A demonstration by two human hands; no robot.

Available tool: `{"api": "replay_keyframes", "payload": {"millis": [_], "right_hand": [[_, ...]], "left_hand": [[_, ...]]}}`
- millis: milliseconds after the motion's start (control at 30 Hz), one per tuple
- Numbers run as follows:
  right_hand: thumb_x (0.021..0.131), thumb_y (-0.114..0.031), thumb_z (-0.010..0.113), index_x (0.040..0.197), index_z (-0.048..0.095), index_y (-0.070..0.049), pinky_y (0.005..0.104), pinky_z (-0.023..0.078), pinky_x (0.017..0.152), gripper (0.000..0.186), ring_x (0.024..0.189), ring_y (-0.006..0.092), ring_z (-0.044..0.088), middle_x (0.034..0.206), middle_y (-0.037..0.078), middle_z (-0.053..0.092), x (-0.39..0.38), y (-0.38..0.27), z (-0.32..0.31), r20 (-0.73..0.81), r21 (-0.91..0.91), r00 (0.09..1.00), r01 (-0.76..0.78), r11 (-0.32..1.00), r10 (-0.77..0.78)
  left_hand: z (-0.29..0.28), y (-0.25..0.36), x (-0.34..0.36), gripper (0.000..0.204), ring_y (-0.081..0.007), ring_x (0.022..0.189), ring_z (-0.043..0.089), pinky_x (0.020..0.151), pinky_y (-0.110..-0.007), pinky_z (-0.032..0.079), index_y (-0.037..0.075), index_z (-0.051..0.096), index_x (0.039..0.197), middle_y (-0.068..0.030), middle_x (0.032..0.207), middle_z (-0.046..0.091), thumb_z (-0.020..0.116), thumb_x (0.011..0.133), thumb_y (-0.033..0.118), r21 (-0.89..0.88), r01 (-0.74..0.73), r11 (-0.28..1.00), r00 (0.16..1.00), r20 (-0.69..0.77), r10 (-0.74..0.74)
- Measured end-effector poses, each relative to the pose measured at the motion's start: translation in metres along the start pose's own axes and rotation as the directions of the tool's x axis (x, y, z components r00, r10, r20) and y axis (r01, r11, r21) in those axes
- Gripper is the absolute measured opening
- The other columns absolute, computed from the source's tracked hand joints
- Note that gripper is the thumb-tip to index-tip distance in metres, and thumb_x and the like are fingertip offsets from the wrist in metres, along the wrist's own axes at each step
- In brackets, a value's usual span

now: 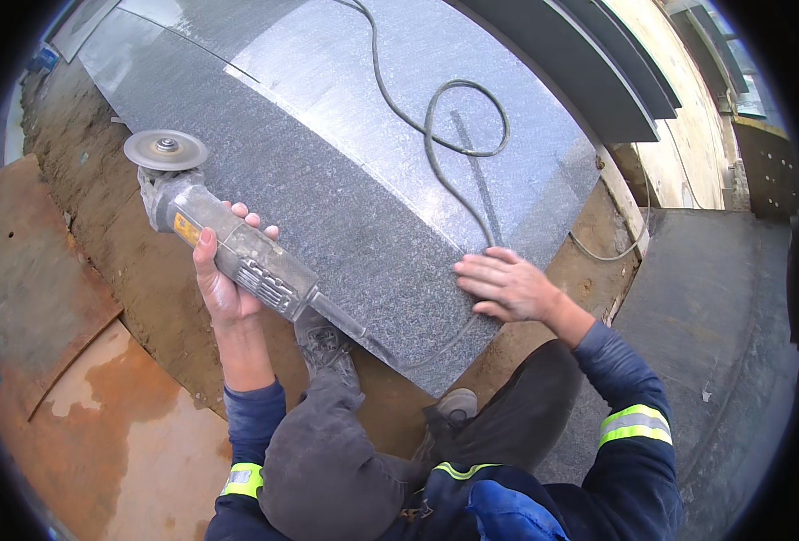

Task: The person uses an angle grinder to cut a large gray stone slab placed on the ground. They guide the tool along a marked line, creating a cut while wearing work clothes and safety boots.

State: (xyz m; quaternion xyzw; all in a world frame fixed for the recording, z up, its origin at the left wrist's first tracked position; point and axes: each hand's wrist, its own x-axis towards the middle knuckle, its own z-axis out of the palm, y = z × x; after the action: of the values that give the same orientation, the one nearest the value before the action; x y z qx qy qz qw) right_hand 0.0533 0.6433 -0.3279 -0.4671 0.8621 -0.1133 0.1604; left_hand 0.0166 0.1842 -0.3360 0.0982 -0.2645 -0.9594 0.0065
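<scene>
My left hand is wrapped round the body of a dusty grey angle grinder, held up over the near left edge of a speckled grey stone slab. A round cutting disc faces up at the grinder's far end, with no guard that I can make out over it. From its rear end the power cord runs to the right and loops across the slab. My right hand lies with fingers stretched on the slab's right part, over or beside the cord; whether it grips the cord cannot be made out.
Rusty metal sheets lie on bare soil at the left. Dark slabs lean upright against a pale wooden board at the far right. A grey sheet covers ground on the right. My shoes stand close to the slab.
</scene>
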Motion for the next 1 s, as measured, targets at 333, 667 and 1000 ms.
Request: {"api": "replay_keyframes", "payload": {"millis": [333,667,1000], "right_hand": [[0.100,-0.047,0.075,0.147,0.058,0.010,0.0494,0.051,0.112,0.076,0.131,0.0401,0.066,0.141,0.028,0.067,0.064,-0.041,-0.096,-0.430,0.394,0.787,-0.278,0.876,0.443],[0.082,-0.025,0.078,0.166,0.042,-0.006,0.0499,0.063,0.076,0.094,0.085,0.0405,0.075,0.105,0.023,0.068,0.249,-0.063,-0.054,-0.374,0.431,0.747,-0.385,0.816,0.550],[0.084,-0.026,0.074,0.166,0.050,-0.028,0.0487,0.062,0.075,0.085,0.079,0.0416,0.075,0.093,0.025,0.070,0.302,-0.039,-0.060,-0.421,0.418,0.725,-0.378,0.826,0.545]], "left_hand": [[0.039,-0.054,0.015,0.056,-0.0268,0.113,0.070,0.104,-0.050,0.062,0.002,0.057,0.134,-0.0124,0.122,0.066,0.083,0.095,0.032,0.164,0.004,0.986,0.999,-0.034,0.002],[0.027,-0.055,0.092,0.053,-0.0251,0.111,0.072,0.098,-0.042,0.064,-0.004,0.060,0.131,-0.0163,0.120,0.070,0.080,0.101,0.034,0.325,-0.046,0.945,0.998,0.045,0.033],[0.003,-0.034,0.156,0.056,-0.0287,0.110,0.072,0.099,-0.046,0.063,-0.006,0.059,0.133,-0.0197,0.120,0.071,0.074,0.104,0.039,0.395,0.040,0.918,0.999,0.009,-0.047]]}}
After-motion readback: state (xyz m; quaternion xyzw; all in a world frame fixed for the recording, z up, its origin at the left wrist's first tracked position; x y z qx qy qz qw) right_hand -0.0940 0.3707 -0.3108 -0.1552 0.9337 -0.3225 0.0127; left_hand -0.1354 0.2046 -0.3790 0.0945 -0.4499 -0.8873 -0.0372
